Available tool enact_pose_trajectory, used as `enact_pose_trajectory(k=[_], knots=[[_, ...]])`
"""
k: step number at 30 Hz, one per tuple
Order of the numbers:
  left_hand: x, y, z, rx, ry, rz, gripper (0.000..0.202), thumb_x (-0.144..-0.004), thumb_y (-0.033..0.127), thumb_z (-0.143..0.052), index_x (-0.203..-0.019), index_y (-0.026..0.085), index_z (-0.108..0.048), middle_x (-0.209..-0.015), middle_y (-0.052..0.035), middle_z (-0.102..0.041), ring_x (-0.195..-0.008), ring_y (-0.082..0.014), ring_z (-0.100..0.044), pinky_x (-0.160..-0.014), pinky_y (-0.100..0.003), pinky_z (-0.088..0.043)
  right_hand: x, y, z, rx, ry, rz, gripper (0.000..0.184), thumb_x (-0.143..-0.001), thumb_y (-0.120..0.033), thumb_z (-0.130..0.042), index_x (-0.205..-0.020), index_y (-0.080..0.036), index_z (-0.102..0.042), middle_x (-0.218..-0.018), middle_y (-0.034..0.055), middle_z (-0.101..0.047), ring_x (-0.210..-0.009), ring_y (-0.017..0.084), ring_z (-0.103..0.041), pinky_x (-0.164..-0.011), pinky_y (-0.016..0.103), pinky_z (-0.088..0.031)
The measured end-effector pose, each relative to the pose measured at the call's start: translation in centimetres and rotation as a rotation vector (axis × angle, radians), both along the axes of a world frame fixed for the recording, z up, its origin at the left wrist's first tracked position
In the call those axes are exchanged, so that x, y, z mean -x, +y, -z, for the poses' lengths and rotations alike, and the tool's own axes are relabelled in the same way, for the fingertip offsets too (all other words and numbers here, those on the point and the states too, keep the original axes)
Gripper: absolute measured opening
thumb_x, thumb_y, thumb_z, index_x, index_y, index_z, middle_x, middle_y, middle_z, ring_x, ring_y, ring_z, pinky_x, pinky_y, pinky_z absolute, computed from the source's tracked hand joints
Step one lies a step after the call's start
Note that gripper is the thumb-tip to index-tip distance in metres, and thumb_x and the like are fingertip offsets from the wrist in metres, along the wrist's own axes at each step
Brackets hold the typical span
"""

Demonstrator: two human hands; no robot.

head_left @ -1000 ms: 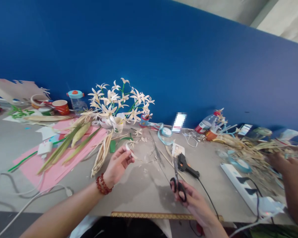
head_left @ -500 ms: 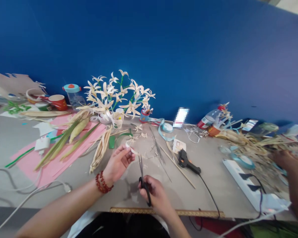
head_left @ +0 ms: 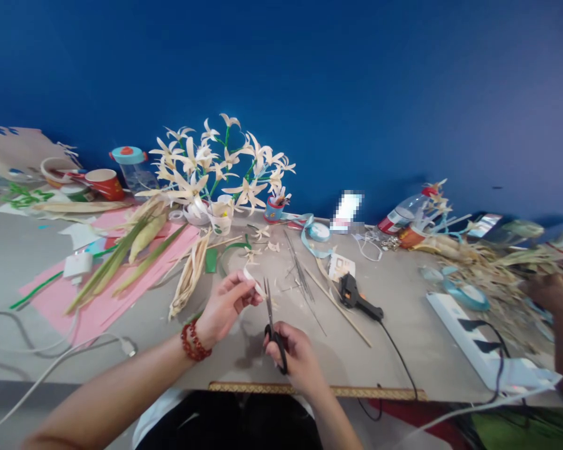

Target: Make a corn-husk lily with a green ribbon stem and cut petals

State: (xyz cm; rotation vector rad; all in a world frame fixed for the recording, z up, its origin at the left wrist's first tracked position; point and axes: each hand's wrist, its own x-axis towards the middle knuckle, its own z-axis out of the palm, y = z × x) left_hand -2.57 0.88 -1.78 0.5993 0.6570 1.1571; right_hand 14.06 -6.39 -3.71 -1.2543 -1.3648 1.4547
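Note:
My left hand, a red bead bracelet on its wrist, pinches a small pale strip of dried husk between thumb and fingertips. My right hand grips black-handled scissors, blades pointing up and away, their tips right beside the strip. Both hands hover above the grey table near its front edge.
A bunch of cream husk flowers stands in a cup at the back. Corn husks and green leaves lie on pink paper at left. A black glue gun lies to the right, beside a power strip. Another person's hand works in dried husks at far right.
My right hand has carried the scissors from the right, near the glue gun, leftward up to the strip in my left hand. The left hand has barely moved.

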Motion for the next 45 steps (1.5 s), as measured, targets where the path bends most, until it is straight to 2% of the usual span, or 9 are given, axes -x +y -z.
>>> enact_pose_trajectory(k=[6, 24, 28, 31, 33, 36, 39, 42, 45], knots=[[-0.1, 0.0, -0.2, 0.013, 0.051, 0.015, 0.021, -0.073, 0.025, -0.076, -0.074, 0.015, -0.058, -0.068, -0.0006, -0.068, -0.06, -0.011, -0.063, -0.061, -0.023, -0.049, -0.1, 0.1, -0.1, 0.002, 0.003, 0.007, 0.051, -0.07, -0.066, -0.067, -0.069, -0.018, -0.053, -0.061, -0.0039, -0.046, -0.054, 0.01, -0.037, -0.051, 0.021, -0.031], [-0.1, 0.1, 0.1, 0.019, 0.053, 0.019, 0.022, -0.074, 0.025, -0.076, -0.074, 0.016, -0.056, -0.067, 0.0002, -0.068, -0.059, -0.0107, -0.063, -0.06, -0.021, -0.048, -0.3, -0.4, 1.3, 0.026, -0.059, 0.066, 0.046, -0.076, -0.058, -0.066, -0.061, -0.02, -0.045, -0.055, -0.0062, -0.039, -0.052, 0.009, -0.033, -0.049, 0.022, -0.026], [-0.1, 0.0, 0.1, 0.01, 0.057, 0.026, 0.022, -0.074, 0.025, -0.076, -0.074, 0.016, -0.056, -0.071, -0.0004, -0.068, -0.061, -0.0116, -0.064, -0.061, -0.022, -0.048, -0.3, -0.1, 0.7, -0.005, -0.044, 0.147, 0.041, -0.073, -0.05, -0.072, -0.062, -0.018, -0.049, -0.056, -0.005, -0.044, -0.053, 0.009, -0.037, -0.05, 0.022, -0.03], [-0.2, -0.3, 0.2, -0.017, 0.045, 0.069, 0.019, -0.075, 0.024, -0.075, -0.075, 0.016, -0.058, -0.077, -0.0006, -0.066, -0.064, -0.0109, -0.063, -0.063, -0.022, -0.048, 0.1, 0.5, -0.2, -0.042, 0.07, 0.264, 0.032, -0.072, -0.044, -0.075, -0.081, -0.017, -0.061, -0.072, 0.0007, -0.059, -0.062, 0.014, -0.05, -0.058, 0.026, -0.041], [-0.3, -0.5, 0.3, -0.043, 0.042, 0.098, 0.017, -0.075, 0.022, -0.075, -0.076, 0.015, -0.06, -0.08, -0.0003, -0.065, -0.065, -0.0094, -0.061, -0.065, -0.022, -0.047, 0.5, 1.0, -0.6, -0.063, 0.132, 0.347, 0.031, -0.072, -0.04, -0.075, -0.09, -0.018, -0.064, -0.081, 0.0037, -0.064, -0.069, 0.017, -0.055, -0.064, 0.029, -0.046], [-0.4, -1.0, 0.6, -0.065, 0.057, 0.13, 0.015, -0.076, 0.02, -0.075, -0.077, 0.015, -0.061, -0.081, 0.0005, -0.061, -0.065, -0.0077, -0.056, -0.065, -0.021, -0.045, 1.1, 1.6, -0.6, -0.111, 0.154, 0.441, 0.023, -0.073, -0.035, -0.074, -0.085, -0.018, -0.064, -0.077, 0.0027, -0.064, -0.066, 0.016, -0.055, -0.063, 0.029, -0.046], [-0.4, -1.2, 0.8, -0.081, 0.081, 0.164, 0.016, -0.077, 0.021, -0.074, -0.077, 0.016, -0.059, -0.081, 0.0007, -0.058, -0.064, -0.0079, -0.054, -0.065, -0.022, -0.044, 1.3, 1.9, -0.4, -0.166, 0.132, 0.459, 0.018, -0.075, -0.033, -0.072, -0.075, -0.018, -0.062, -0.068, 0.0003, -0.06, -0.06, 0.014, -0.051, -0.059, 0.027, -0.043], [-0.2, -1.1, 0.7, -0.174, 0.188, 0.151, 0.012, -0.082, 0.025, -0.068, -0.086, 0.017, -0.059, -0.087, -0.0011, -0.057, -0.067, -0.0099, -0.054, -0.067, -0.024, -0.045, 1.0, 2.1, -0.7, -0.17, 0.085, 0.428, 0.017, -0.073, -0.032, -0.071, -0.072, -0.018, -0.061, -0.065, -0.0007, -0.058, -0.059, 0.013, -0.049, -0.057, 0.025, -0.041], [0.4, -1.1, 0.2, -0.502, 0.48, -0.084, 0.028, -0.084, 0.025, -0.064, -0.11, 0.021, -0.056, -0.112, -0.0083, -0.056, -0.092, -0.0186, -0.056, -0.08, -0.033, -0.047, 0.1, 2.3, -1.1, -0.128, 0.0, 0.296, 0.016, -0.07, -0.03, -0.071, -0.069, -0.017, -0.06, -0.061, -0.0017, -0.056, -0.056, 0.012, -0.047, -0.054, 0.023, -0.039]])
